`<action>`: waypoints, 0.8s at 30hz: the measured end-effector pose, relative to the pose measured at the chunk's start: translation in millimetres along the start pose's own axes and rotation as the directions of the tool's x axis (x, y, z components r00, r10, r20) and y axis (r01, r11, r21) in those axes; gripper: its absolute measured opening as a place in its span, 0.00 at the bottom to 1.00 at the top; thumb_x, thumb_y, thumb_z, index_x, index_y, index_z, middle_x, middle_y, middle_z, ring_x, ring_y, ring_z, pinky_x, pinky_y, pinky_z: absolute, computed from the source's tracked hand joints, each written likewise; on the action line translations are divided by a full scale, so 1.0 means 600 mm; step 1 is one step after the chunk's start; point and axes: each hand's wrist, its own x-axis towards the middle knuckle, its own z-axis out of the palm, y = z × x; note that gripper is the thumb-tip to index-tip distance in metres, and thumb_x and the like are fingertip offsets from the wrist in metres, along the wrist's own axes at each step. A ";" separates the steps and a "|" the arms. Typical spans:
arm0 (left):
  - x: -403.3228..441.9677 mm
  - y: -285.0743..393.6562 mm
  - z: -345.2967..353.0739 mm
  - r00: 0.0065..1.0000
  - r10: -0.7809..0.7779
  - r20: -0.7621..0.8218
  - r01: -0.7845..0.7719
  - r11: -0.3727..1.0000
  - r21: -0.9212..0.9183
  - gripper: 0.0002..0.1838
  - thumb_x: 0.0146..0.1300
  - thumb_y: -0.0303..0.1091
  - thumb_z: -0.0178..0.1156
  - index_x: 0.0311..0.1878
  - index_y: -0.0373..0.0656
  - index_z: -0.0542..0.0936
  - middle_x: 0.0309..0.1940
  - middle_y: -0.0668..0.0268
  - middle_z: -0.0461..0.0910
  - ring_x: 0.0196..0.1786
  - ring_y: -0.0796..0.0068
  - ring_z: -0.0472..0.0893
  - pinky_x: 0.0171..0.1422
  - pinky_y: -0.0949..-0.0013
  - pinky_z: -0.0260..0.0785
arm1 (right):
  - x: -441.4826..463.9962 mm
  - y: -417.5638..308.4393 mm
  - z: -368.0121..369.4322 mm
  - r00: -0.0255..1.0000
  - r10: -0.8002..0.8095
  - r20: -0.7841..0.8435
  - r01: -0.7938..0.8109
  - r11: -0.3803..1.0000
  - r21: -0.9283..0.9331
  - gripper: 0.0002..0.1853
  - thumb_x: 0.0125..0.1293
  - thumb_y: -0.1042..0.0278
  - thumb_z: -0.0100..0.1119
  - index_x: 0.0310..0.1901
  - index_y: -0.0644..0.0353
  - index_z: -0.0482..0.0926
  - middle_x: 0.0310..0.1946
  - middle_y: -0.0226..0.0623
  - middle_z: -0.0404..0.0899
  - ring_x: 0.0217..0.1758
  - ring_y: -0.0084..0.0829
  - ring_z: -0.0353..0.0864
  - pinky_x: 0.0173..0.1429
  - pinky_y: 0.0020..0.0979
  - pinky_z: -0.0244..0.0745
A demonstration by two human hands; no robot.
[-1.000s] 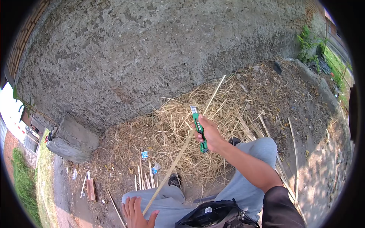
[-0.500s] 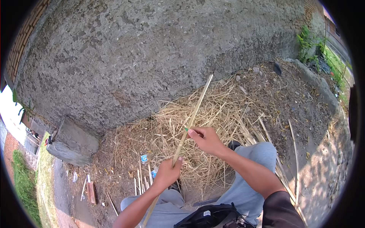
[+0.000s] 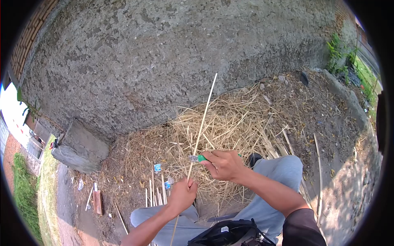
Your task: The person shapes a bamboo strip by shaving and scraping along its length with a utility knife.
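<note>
A long, thin bamboo strip (image 3: 205, 115) slants up from my lap toward the wall. My left hand (image 3: 182, 195) is closed around its lower part. In my right hand (image 3: 223, 165) is a green-handled knife (image 3: 201, 158), gripped with the fingers wrapped around the handle. Its short greyish blade lies against the strip, a little above my left hand. Below and beyond both hands spreads a heap of pale bamboo shavings (image 3: 234, 119).
A rough grey wall (image 3: 164, 53) rises beyond the heap. At left stands a concrete block (image 3: 84, 145). Several cut strips (image 3: 154, 190) lie by my left knee, and more strips (image 3: 319, 172) lie to the right. A black bag (image 3: 221, 233) rests on my lap.
The strip has turned, now showing a narrower side, and its top has shifted left. My right hand has moved down and slightly left, bringing the knife into clearer view.
</note>
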 end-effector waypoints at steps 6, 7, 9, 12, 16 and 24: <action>-0.016 -0.019 0.019 0.998 0.022 -0.059 -0.023 1.000 -0.016 0.16 0.66 0.34 0.58 0.25 0.38 0.67 0.14 0.57 0.68 0.19 0.59 0.70 0.26 0.58 0.61 | 0.000 0.009 0.021 0.990 0.140 -0.022 -0.141 0.989 -0.042 0.12 0.65 0.57 0.63 0.44 0.53 0.84 0.18 0.32 0.77 0.17 0.35 0.77 0.18 0.36 0.68; -0.018 -0.025 0.025 0.998 0.017 -0.057 -0.018 1.000 -0.019 0.15 0.66 0.34 0.58 0.26 0.38 0.67 0.15 0.56 0.69 0.19 0.58 0.71 0.26 0.58 0.61 | 0.004 0.018 0.021 0.990 0.141 -0.022 -0.142 0.989 -0.044 0.12 0.65 0.57 0.63 0.44 0.53 0.84 0.18 0.32 0.77 0.17 0.35 0.77 0.18 0.36 0.68; -0.023 -0.029 0.026 0.999 -0.006 -0.032 0.004 0.999 -0.034 0.15 0.65 0.34 0.58 0.26 0.38 0.67 0.15 0.56 0.69 0.20 0.58 0.71 0.27 0.58 0.62 | 0.013 0.038 0.018 0.989 0.151 -0.001 -0.151 0.988 -0.012 0.12 0.66 0.56 0.62 0.44 0.53 0.85 0.18 0.34 0.78 0.17 0.37 0.77 0.18 0.38 0.67; -0.030 -0.029 0.020 0.999 -0.048 0.023 0.049 0.998 -0.038 0.14 0.65 0.35 0.58 0.28 0.36 0.70 0.17 0.53 0.73 0.23 0.53 0.76 0.30 0.57 0.66 | 0.010 0.032 0.023 0.986 0.165 0.036 -0.163 0.984 -0.069 0.13 0.66 0.55 0.61 0.44 0.53 0.86 0.18 0.36 0.79 0.17 0.39 0.77 0.19 0.39 0.67; -0.115 -0.050 0.024 0.982 -0.060 0.178 0.057 0.998 0.021 0.16 0.65 0.38 0.59 0.29 0.34 0.72 0.20 0.50 0.78 0.24 0.51 0.80 0.31 0.59 0.71 | 0.037 0.167 -0.008 0.825 0.565 -0.030 -0.564 0.818 -0.110 0.17 0.71 0.51 0.56 0.47 0.54 0.86 0.16 0.40 0.77 0.15 0.38 0.75 0.22 0.39 0.66; -0.178 -0.102 -0.037 0.976 -0.190 0.109 0.197 0.979 -0.051 0.21 0.69 0.47 0.60 0.43 0.35 0.73 0.17 0.56 0.75 0.21 0.64 0.78 0.28 0.60 0.68 | 0.027 0.161 0.018 0.455 0.812 0.365 -0.856 0.287 0.430 0.22 0.76 0.51 0.48 0.46 0.64 0.82 0.17 0.28 0.66 0.18 0.24 0.63 0.24 0.34 0.61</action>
